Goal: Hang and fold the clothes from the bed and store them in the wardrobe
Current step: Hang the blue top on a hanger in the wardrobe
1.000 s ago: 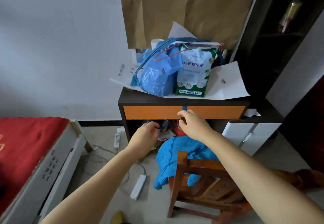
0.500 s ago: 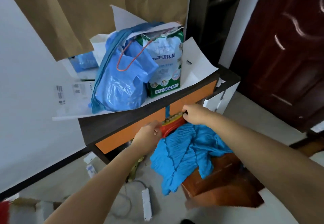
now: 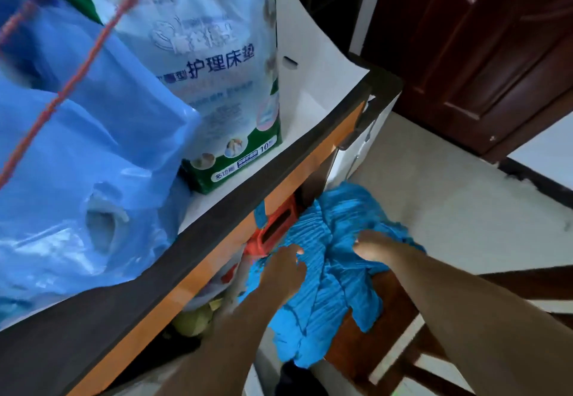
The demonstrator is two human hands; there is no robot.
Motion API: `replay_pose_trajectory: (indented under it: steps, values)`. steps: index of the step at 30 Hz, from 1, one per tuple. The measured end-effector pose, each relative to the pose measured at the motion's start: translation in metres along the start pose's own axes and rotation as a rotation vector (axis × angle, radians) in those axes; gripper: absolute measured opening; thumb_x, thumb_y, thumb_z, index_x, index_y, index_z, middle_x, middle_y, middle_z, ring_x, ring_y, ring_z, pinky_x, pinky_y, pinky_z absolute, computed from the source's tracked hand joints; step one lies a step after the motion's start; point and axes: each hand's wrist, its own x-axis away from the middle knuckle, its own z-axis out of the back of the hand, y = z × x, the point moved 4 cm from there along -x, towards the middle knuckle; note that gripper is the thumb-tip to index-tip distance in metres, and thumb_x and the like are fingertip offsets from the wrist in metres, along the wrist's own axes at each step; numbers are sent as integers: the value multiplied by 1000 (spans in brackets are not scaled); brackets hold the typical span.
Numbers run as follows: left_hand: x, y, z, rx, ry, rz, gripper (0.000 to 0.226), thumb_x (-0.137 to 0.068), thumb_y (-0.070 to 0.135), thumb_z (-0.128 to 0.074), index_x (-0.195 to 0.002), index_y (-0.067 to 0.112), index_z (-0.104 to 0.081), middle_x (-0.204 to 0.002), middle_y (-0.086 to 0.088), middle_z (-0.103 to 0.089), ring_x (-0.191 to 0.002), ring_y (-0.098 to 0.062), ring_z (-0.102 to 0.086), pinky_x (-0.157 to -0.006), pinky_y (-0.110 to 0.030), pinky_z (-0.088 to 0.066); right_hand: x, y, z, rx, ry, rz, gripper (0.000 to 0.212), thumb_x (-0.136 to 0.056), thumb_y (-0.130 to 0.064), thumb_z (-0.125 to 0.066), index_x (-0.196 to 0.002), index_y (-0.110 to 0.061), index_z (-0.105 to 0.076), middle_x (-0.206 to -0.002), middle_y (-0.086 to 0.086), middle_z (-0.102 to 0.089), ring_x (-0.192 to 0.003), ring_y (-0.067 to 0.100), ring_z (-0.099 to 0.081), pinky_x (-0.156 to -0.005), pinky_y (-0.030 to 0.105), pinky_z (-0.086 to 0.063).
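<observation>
my left hand (image 3: 286, 267) and right hand (image 3: 373, 248) both rest on the crumpled blue pleated cloth (image 3: 322, 281), grip unclear; i think it can snag on the red plastic box (image 3: 274, 229) just beyond them.

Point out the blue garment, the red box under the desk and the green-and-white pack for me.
blue garment (image 3: 325, 290): head view, crumpled middle on the chair.
red box (image 3: 274, 229): head view, front face by its slot.
green-and-white pack (image 3: 214, 63): head view, printed front.

**Hands drop onto the blue cloth**

Both hands were up at the red thing (image 3: 274, 230) under the desk (image 3: 214, 234). Now the left hand (image 3: 283, 268) and right hand (image 3: 373, 245) lie on the blue cloth (image 3: 325, 287). The camera is closer.
</observation>
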Motion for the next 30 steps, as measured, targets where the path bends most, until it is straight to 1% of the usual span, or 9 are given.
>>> replay_pose_trajectory:
  steps: [4,8,12,15,17,19,20,23,30]
  values:
    - [-83,-19,-48,-166,-76,41,42,-98,25,-49,-138,12,-43,-138,-15,-45,-129,-27,-42,-104,-36,-37,-62,29,-63,-66,-30,-157,42,-99,-33,-47,-133,-9,-45,-126,15,-47,-123,36,-46,-98,39,-42]
    - [-135,-48,-85,-328,-19,163,71,-95,45,-49,-152,19,-15,-156,-15,-16,-144,-29,-19,-111,-42,-29,-107,43,-108,-137,-22,-275,63,-99,-46,-45,-152,-25,-18,-160,17,1,-144,43,-12,-113,50,-28]
    - [-165,-76,-116,-407,-96,174,94,-91,53,-54,-154,15,5,-160,-13,-9,-145,-31,-17,-114,-44,-27,-130,48,-143,-293,78,-315,87,-94,-54,-50,-155,-25,3,-159,15,-8,-141,40,-22,-107,46,-34]
    - [-171,-87,-134,-409,-160,146,74,-95,36,-56,-152,16,-14,-151,-12,-35,-136,-30,-37,-107,-43,-37,-140,57,-152,-174,72,-237,74,-98,-37,-52,-154,-22,-6,-151,16,-26,-130,37,-37,-95,40,-45]
    - [-164,-89,-140,-326,-217,145,50,-95,32,-53,-140,18,-37,-131,-13,-55,-119,-33,-53,-94,-42,-46,-148,65,-154,-347,28,-248,59,-99,-15,-50,-149,-21,-20,-129,16,-50,-91,28,-58,-59,31,-49]
    - [-153,-88,-139,-215,-239,144,41,-95,34,-53,-131,17,-47,-117,-14,-62,-108,-35,-58,-83,-40,-48,-147,68,-151,-546,-40,-301,33,-98,-10,-48,-130,-18,-43,-90,11,-58,-54,17,-45,-42,27,-33]
    - [-147,-87,-136,-161,-234,142,39,-95,34,-54,-129,17,-49,-114,-14,-63,-105,-34,-59,-79,-39,-48,-143,67,-147,-622,-50,-333,12,-99,-12,-47,-109,-15,-51,-75,8,-52,-49,15,-37,-43,28,-30]
    - [-122,-79,-123,-11,-191,134,40,-93,35,-58,-125,12,-53,-106,-15,-64,-98,-33,-61,-75,-38,-49,-122,53,-138,-954,-9,-430,32,-98,-12,-42,-67,-16,-37,-60,3,-32,-50,16,-24,-53,33,-22]
    - [-45,-57,-48,221,-46,101,24,-92,32,-63,-82,15,-48,-57,-2,-43,-45,-13,-40,-40,-21,-30,-31,-19,-114,-1797,127,-402,32,-101,-16,-39,-118,0,-60,-106,14,-64,-94,29,-61,-83,37,-51]
